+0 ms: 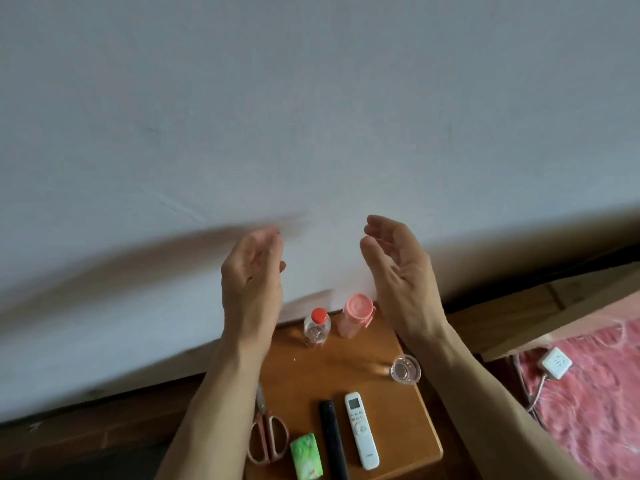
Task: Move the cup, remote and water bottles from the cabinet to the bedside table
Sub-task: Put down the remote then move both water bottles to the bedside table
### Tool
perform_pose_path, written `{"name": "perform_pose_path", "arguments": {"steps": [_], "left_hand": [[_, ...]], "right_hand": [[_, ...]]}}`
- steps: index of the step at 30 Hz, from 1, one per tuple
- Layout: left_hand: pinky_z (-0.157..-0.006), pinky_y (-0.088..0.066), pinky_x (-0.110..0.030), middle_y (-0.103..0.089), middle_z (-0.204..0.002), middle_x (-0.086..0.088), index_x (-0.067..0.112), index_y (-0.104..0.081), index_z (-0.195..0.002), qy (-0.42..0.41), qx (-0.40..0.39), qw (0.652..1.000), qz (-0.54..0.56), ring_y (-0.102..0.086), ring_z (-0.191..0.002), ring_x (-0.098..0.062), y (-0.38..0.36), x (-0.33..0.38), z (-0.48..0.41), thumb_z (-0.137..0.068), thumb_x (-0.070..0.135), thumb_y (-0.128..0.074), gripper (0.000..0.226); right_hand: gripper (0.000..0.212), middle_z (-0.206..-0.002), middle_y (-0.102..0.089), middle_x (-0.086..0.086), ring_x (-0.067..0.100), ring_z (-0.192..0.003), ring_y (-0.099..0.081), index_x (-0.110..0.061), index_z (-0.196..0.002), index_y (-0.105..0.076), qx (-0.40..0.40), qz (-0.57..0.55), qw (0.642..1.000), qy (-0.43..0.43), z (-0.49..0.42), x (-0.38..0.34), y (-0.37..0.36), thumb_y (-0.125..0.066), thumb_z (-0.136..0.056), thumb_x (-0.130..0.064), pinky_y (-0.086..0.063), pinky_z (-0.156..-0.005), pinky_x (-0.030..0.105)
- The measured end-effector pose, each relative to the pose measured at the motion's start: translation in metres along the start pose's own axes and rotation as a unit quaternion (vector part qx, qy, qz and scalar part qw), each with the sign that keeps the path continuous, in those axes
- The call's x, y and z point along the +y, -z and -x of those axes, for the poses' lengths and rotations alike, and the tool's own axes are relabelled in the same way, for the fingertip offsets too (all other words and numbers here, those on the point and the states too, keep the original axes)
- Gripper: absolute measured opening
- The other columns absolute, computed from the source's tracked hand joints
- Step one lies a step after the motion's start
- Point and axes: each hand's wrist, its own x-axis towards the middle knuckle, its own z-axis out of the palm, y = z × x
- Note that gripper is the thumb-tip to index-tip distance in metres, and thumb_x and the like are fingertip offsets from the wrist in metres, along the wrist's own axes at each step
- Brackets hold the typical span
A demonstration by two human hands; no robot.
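White wall (311, 116): fills the view above and behind both hands.

Pink blanket (595, 410): lies to the right of the right forearm, well apart from it. A white socket block (556, 362) with a cord sits on it.

Wooden tabletop (332, 372): lies below and between the two forearms and carries all task items listed here.

Left hand (251, 271): raised above the tabletop, fingers relaxed and slightly curved, palm turned toward the other hand, holding nothing.

Right hand (398, 268): raised at about the same height, fingers relaxed and apart, palm facing left, holding nothing. The hands do not touch.

Pink bottle (355, 315): upright, lid on, just below the right hand, beside its wrist.

Clear bottle (316, 327): upright, red cap, just beside the left wrist, left of the pink bottle.

White remote (361, 430): flat, between the forearms. A black remote (333, 439) lies just to its left.

Scissors (266, 438): flat, partly under the left forearm.

Glass cup (405, 369): upright, close beside the right forearm.

Green tissue pack (306, 460): between the scissors and the black remote.
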Motion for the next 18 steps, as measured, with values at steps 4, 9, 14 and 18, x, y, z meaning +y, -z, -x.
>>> {"name": "perform_pose_path", "arguments": {"steps": [4, 9, 14, 18], "left_hand": [[-0.091, -0.059, -0.038, -0.070, -0.111, -0.001, 0.016, -0.069, -0.108, -0.030, 0.003, 0.999, 0.029, -0.068, -0.111, -0.021, 0.012, 0.088, 0.022, -0.093, 0.034, -0.057, 0.026], [-0.086, -0.059, -0.033, -0.070, -0.119, -0.008, 0.019, -0.071, -0.104, -0.060, -0.018, 0.997, 0.050, -0.069, -0.110, -0.021, 0.027, 0.172, 0.062, -0.089, 0.036, -0.058, 0.026], [-0.088, -0.058, -0.036, -0.070, -0.120, -0.011, 0.020, -0.071, -0.101, -0.102, -0.032, 0.991, 0.082, -0.070, -0.109, -0.023, 0.037, 0.208, 0.102, -0.089, 0.035, -0.059, 0.023], [-0.092, -0.058, -0.040, -0.071, -0.119, -0.012, 0.012, -0.070, -0.111, -0.121, 0.010, 0.987, 0.105, -0.069, -0.112, -0.027, 0.040, 0.219, 0.126, -0.096, 0.030, -0.056, 0.027]], "right_hand": [[0.040, -0.133, -0.063, -0.001, 0.010, -0.122, -0.060, -0.016, -0.139, -0.053, 0.019, -0.030, 0.999, 0.009, 0.013, -0.072, 0.023, -0.052, -0.103, -0.034, -0.053, -0.104, 0.043], [0.052, -0.131, -0.065, 0.000, 0.012, -0.122, -0.062, -0.018, -0.136, -0.056, 0.034, -0.081, 0.995, 0.042, 0.040, -0.142, 0.048, -0.049, -0.093, -0.046, -0.052, -0.106, 0.045], [0.052, -0.127, -0.067, 0.002, 0.013, -0.118, -0.066, -0.015, -0.136, -0.057, -0.013, -0.157, 0.985, 0.069, 0.068, -0.177, 0.063, -0.045, -0.094, -0.044, -0.056, -0.100, 0.040], [0.049, -0.127, -0.069, 0.002, 0.014, -0.118, -0.067, -0.017, -0.132, -0.059, -0.049, -0.201, 0.974, 0.097, 0.076, -0.198, 0.074, -0.041, -0.096, -0.045, -0.056, -0.101, 0.042]]}}
